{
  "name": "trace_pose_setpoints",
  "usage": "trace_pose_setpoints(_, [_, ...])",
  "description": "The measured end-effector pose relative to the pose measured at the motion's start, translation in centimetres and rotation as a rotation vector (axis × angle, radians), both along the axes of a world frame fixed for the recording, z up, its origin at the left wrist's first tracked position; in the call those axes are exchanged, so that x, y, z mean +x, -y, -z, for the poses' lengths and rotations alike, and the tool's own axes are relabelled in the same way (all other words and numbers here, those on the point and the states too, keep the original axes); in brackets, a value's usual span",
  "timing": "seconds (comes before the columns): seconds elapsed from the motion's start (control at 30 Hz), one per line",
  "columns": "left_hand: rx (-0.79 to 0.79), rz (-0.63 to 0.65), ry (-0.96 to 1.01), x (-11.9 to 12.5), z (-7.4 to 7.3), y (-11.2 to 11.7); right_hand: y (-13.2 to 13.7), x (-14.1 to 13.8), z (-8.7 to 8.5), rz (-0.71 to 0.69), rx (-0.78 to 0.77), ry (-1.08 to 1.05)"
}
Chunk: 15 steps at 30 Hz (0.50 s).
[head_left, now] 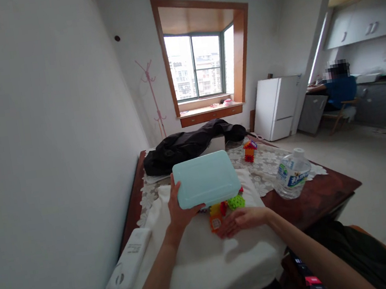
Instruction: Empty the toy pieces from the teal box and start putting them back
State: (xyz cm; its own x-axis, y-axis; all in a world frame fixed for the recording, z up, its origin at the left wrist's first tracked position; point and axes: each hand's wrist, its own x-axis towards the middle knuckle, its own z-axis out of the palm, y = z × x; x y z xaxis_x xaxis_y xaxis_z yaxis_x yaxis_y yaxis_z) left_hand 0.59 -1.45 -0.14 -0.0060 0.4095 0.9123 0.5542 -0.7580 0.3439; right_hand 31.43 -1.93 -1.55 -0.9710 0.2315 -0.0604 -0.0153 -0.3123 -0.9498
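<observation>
My left hand (pixel 179 211) is closed on the left edge of a pale blue plastic box (pixel 207 180), its thumb along the near side. The box is tilted over the white cloth (pixel 209 261), with its broad flat face toward me; whether that face is the lid or the bottom I cannot tell. Under its near edge lie toy building pieces: an orange piece (pixel 215 220), a red piece (pixel 223 207) and a bright green knobbly piece (pixel 236 202). Beside them rests my right hand (pixel 245 219), fingers stretched out close to the orange piece. Whether they touch it is unclear.
A large clear water bottle (pixel 292 174) stands on the right of the table, with a small toy block house (pixel 250 152) behind it. Black fabric (pixel 193 143) lies across the back. A white power strip (pixel 132 258) is at the left edge. A person (pixel 341 85) sits in the kitchen.
</observation>
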Motion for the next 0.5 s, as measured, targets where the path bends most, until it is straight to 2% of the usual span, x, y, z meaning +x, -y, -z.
trace_pose_setpoints(0.07, [-0.009, 0.009, -0.005, -0.1, 0.2, 0.0, 0.1, -1.0, -0.6, -0.026, -0.016, 0.022])
trace_pose_setpoints(0.2, [-0.005, 0.041, 0.022, -0.2, 0.6, -0.2, -1.4, -2.5, -0.7, 0.093, -0.009, 0.018])
trace_pose_setpoints(0.37, [0.040, 0.062, 0.058, -0.3, 0.7, -0.5, -3.3, -3.3, -1.1, 0.144, 0.064, 0.016])
trace_pose_setpoints(0.43, [0.062, 0.055, 0.069, -0.3, 0.5, -0.5, -3.1, -3.7, -1.8, 0.107, 0.089, 0.032])
trace_pose_setpoints(0.5, [0.070, 0.041, 0.081, -0.4, 0.4, -0.4, -2.4, -4.3, -2.5, -0.018, 0.088, 0.058])
